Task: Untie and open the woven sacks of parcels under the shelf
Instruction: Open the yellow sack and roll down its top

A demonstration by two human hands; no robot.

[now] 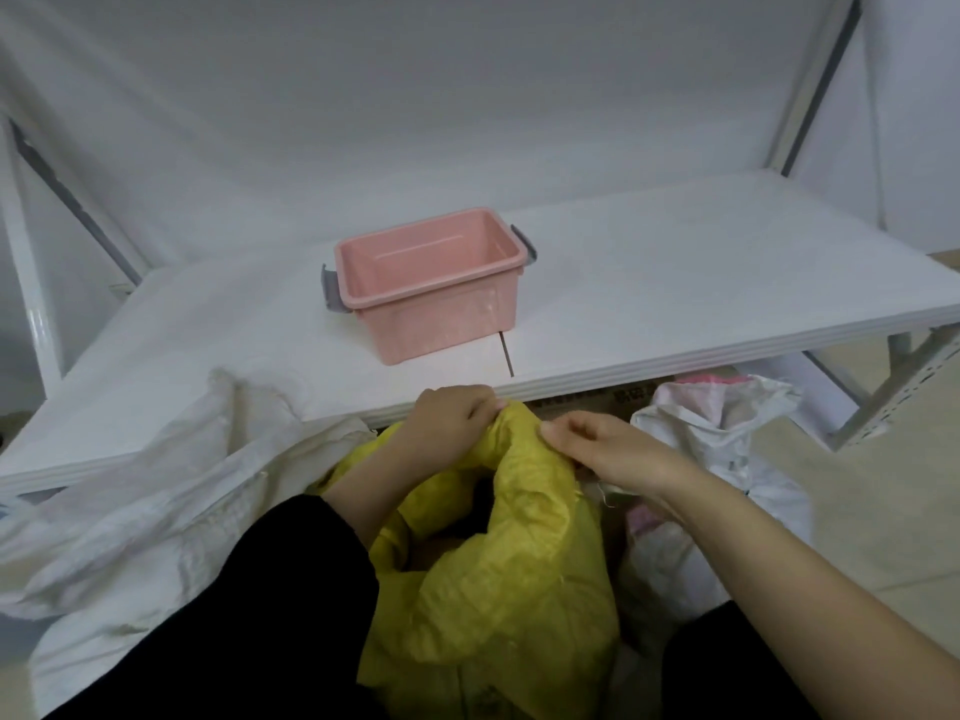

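A yellow woven sack (498,579) stands in front of me below the edge of the white shelf (675,304), its mouth partly gaping with a dark hollow inside. My left hand (449,423) grips the bunched top of the sack's rim from the left. My right hand (597,449) pinches the same rim from the right, fingers curled on the fabric. A white woven sack (722,449) with pinkish contents sits to the right under the shelf. Another white sack (156,501) lies crumpled at the left, draped over the shelf edge.
A pink plastic bin (426,283) with grey handles stands empty on the shelf. Metal shelf legs (893,387) rise at the right and left. Beige floor shows at the right. Dark clothing covers my knees at the bottom.
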